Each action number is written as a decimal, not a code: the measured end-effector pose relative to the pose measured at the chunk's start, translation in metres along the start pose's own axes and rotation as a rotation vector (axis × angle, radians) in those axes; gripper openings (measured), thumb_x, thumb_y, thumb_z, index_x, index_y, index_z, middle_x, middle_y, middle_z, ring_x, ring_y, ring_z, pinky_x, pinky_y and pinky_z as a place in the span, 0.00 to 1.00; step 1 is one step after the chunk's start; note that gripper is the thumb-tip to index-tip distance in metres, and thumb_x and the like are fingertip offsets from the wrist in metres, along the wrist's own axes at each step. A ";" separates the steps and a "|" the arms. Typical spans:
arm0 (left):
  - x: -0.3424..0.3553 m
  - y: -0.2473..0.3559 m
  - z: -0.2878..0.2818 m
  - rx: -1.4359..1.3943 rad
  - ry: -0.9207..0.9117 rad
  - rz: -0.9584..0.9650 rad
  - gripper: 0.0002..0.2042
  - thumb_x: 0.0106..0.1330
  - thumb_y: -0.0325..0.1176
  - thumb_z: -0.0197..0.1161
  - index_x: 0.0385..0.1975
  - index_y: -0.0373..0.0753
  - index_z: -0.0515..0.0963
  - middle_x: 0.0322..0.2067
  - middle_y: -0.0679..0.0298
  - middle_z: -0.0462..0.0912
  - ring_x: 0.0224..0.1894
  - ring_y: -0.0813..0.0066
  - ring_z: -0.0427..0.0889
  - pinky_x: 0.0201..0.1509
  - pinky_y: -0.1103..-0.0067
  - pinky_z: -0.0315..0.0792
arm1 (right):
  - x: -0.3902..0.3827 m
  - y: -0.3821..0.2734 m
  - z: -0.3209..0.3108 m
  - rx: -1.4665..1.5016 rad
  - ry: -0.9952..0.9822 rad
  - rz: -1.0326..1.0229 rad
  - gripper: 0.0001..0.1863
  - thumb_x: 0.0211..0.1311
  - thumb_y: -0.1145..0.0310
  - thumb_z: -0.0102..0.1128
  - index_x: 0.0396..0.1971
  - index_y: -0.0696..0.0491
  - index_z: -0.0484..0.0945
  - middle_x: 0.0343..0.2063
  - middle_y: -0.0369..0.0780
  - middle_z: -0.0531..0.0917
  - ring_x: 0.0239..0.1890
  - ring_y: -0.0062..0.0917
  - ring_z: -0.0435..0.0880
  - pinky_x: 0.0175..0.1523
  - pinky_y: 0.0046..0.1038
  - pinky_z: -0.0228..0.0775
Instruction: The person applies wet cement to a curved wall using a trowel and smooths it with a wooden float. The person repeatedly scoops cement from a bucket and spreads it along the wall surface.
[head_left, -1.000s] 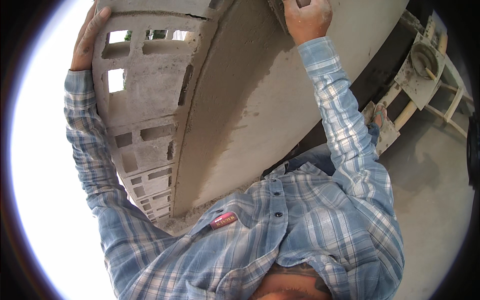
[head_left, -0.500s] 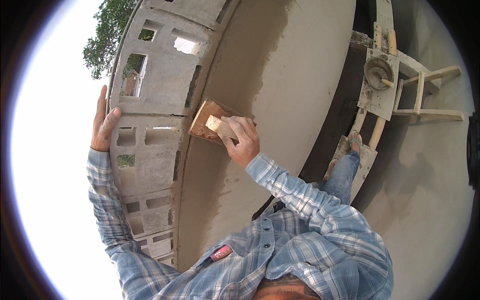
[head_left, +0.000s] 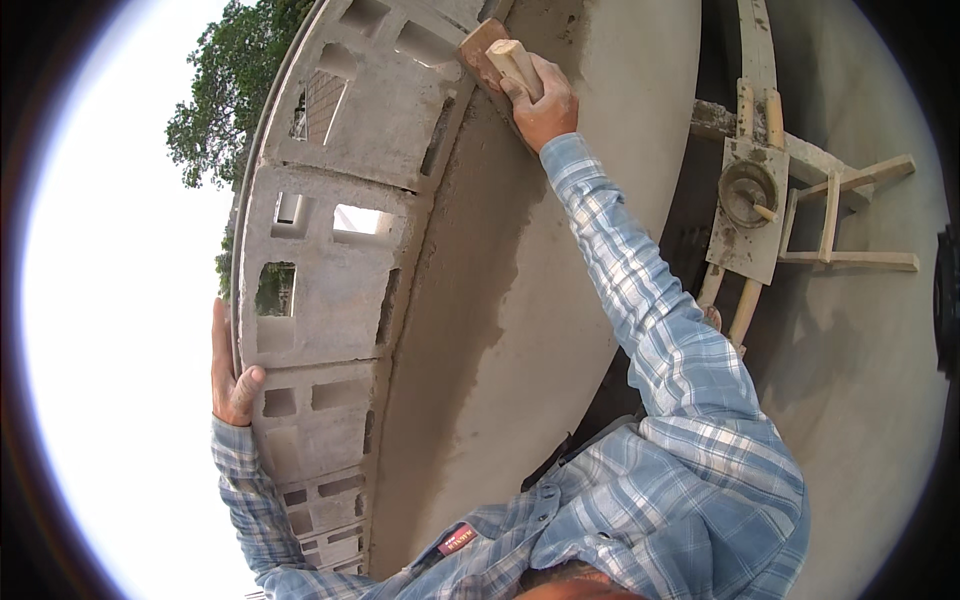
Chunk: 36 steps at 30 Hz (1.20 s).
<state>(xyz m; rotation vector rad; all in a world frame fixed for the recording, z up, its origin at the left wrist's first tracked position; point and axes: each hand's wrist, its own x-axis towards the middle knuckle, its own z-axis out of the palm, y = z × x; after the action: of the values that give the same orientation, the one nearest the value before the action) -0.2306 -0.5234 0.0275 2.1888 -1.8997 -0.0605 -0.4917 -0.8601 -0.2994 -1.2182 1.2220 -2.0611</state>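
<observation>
My right hand (head_left: 548,108) grips the handle of a wooden plastering float (head_left: 483,52), its fingers wrapped round the block-shaped grip. The float's flat board lies against the upper part of the plastered wall (head_left: 450,300), close beside the row of hollow blocks. A dark, damp-looking band of plaster runs along this edge, next to a paler, smoother area. My left hand (head_left: 236,375) holds nothing; its fingers are stretched out and the thumb is apart, resting at the outer edge of the hollow block wall (head_left: 335,260).
On the right, a bucket (head_left: 748,193) with a wooden-handled tool in it stands on a mortar-stained board (head_left: 745,250) laid over poles. A wooden frame (head_left: 832,215) like a small ladder juts out beyond. Green tree leaves (head_left: 225,110) show past the blocks.
My right hand has slid the float farther up along the wall, away from my body, with the arm more outstretched. The view has shifted; my left hand still rests at the block edge.
</observation>
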 end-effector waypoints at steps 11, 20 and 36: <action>0.036 -0.008 -0.042 0.010 -0.058 -0.080 0.68 0.40 0.88 0.49 0.77 0.45 0.39 0.72 0.43 0.54 0.75 0.44 0.51 0.76 0.50 0.48 | -0.007 -0.003 -0.064 0.946 0.078 0.725 0.21 0.75 0.61 0.49 0.59 0.59 0.69 0.50 0.41 0.80 0.49 0.28 0.82 0.53 0.31 0.77; 0.150 0.086 0.031 0.010 -0.025 0.053 0.51 0.63 0.78 0.34 0.76 0.43 0.46 0.73 0.47 0.54 0.75 0.48 0.52 0.76 0.53 0.49 | -0.025 -0.058 -0.028 1.224 -0.077 0.987 0.19 0.74 0.66 0.46 0.59 0.59 0.68 0.47 0.40 0.79 0.47 0.25 0.80 0.51 0.29 0.77; 0.151 0.101 0.051 0.216 0.066 0.059 0.51 0.63 0.74 0.43 0.75 0.37 0.47 0.72 0.37 0.50 0.74 0.41 0.51 0.74 0.53 0.54 | 0.020 -0.037 -0.005 1.091 -0.075 0.907 0.22 0.75 0.61 0.50 0.58 0.62 0.71 0.49 0.43 0.80 0.52 0.26 0.77 0.60 0.28 0.67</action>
<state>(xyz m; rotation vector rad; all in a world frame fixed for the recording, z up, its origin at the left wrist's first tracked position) -0.3151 -0.6922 0.0185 2.2347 -2.0145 0.2351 -0.5041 -0.8537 -0.2592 -0.1406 0.3049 -1.5030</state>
